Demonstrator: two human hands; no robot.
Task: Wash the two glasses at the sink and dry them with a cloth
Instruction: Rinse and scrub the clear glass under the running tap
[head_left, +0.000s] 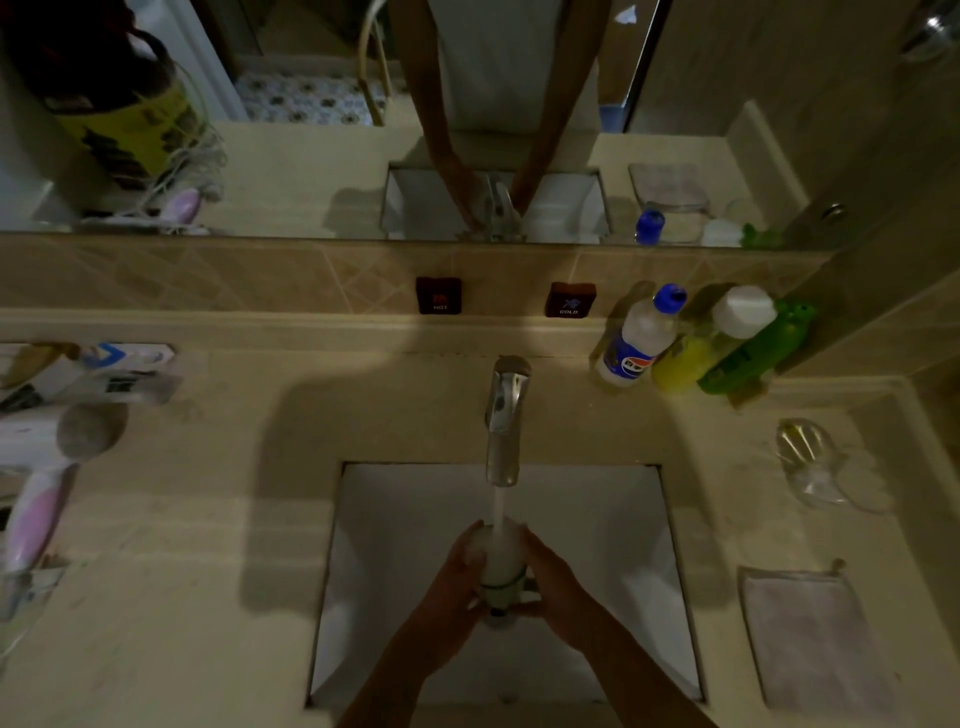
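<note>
— Where is the glass (500, 564)?
— Over the white sink (623, 545), right under the tap (505, 415). Water runs onto it. It looks foggy and wet.
— Who holds it?
— The left hand (453, 577) and right hand (556, 574), fingers curled snug around its sides.
— And the other glass (810, 462)?
— On the counter (208, 597), near the cloth (810, 639).

Pretty dim, yellowish light, big soft shadow on the counter (218, 519), blurry warped edges toward 9 o'clock.
</note>
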